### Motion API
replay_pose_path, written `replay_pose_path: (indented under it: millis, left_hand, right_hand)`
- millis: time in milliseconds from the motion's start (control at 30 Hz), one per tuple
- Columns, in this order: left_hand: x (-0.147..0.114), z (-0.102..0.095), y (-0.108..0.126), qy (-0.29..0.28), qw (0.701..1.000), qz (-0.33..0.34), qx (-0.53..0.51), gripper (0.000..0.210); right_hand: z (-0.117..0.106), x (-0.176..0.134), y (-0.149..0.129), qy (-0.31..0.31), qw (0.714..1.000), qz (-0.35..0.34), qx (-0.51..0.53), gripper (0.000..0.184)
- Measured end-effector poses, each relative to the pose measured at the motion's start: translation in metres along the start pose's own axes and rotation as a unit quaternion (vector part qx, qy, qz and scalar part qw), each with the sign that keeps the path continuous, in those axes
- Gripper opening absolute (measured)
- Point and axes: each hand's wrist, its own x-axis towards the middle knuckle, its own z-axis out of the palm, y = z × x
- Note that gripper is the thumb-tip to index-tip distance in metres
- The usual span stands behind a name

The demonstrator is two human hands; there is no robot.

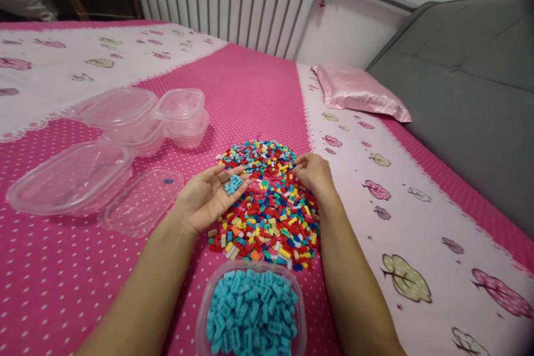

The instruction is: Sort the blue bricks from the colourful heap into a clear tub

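My left hand (208, 194) is turned palm up, its fingers lightly curled, and carries a small heap of light-blue toy bricks (233, 184). Under and beyond it spreads a pile of mixed toy bricks (271, 222) in red, yellow, blue, green, white and orange. At the pile's right edge, my right hand (312, 174) has its thumb and fingers pinched together; what is between them, if anything, is hidden. Close to me stands a clear plastic tub (302, 317), filled with light-blue bricks (252, 311).
Clear lidded containers (120, 108), some stacked, stand at the left beside a larger tub (70, 178). A clear lid (144, 203) lies near my left forearm, with a dark blue piece on it. A pink pillow (361, 92) rests by the grey headboard (463, 67); a radiator (225, 0) is behind.
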Motion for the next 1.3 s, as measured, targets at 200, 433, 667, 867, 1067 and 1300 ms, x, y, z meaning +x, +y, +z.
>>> replay_pose_path:
  millis: [200, 433, 667, 867, 1067, 1300]
  left_hand:
    - [-0.001, 0.001, 0.000, -0.001, 1.000, -0.001, 0.008, 0.027]
    - [0.001, -0.001, 0.000, 0.001, 1.000, 0.005, 0.004, 0.026]
    - [-0.001, 0.000, 0.000, -0.004, 1.000, -0.003, 0.008, 0.026]
    - [-0.002, 0.001, -0.002, -0.043, 0.999, -0.021, 0.009, 0.031]
    - [-0.003, 0.002, -0.003, -0.087, 0.994, -0.057, 0.027, 0.041]
    - [-0.004, 0.006, -0.005, -0.088, 0.994, -0.059, -0.001, 0.038]
  right_hand:
    - [-0.003, 0.000, 0.000, 0.009, 0.999, -0.018, 0.042, 0.016]
    - [-0.003, 0.000, -0.002, 0.001, 0.989, -0.038, 0.143, 0.012]
    - [-0.012, -0.014, -0.022, -0.115, 0.922, -0.117, 0.352, 0.015]
    - [-0.017, -0.026, -0.035, -0.176, 0.895, -0.150, 0.382, 0.020]
    - [-0.018, -0.036, -0.045, -0.221, 0.870, -0.173, 0.404, 0.018]
    - [-0.014, -0.036, -0.047, -0.246, 0.862, -0.192, 0.400, 0.020]
